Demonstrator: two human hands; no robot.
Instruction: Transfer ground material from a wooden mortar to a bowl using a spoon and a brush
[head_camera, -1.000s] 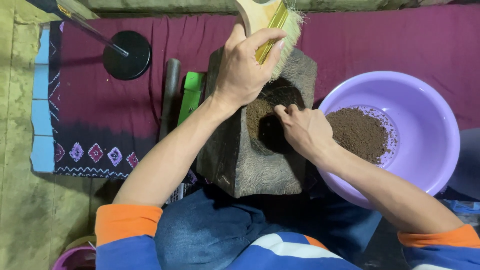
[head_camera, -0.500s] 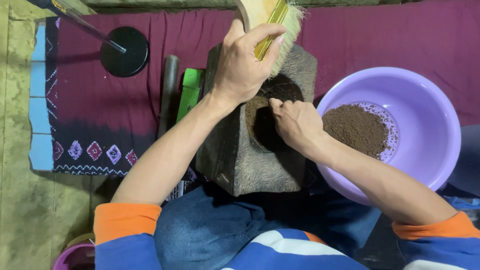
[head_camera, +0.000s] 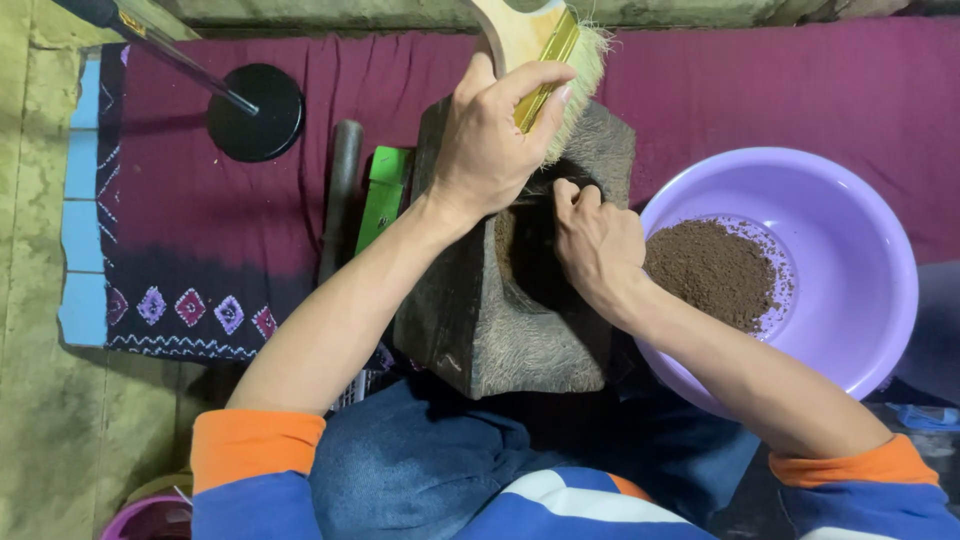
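Over the stone mortar (head_camera: 520, 320), left hand (head_camera: 490, 150) gripping brush (head_camera: 545, 50), right hand (head_camera: 595, 240) curled inside

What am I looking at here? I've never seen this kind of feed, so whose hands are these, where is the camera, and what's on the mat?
There is no machine: these are a person's two bare hands, filmed by one camera worn on their head and looking straight down. The left hand grips a brush with a wooden handle and pale bristles, held against the top of a dark stone mortar. The right hand reaches into the mortar's hollow, fingers curled. To the right sits a purple bowl holding brown powder. All of this rests on a maroon mat. On the mat to the left are a round black base, a dark rod and a green packet.
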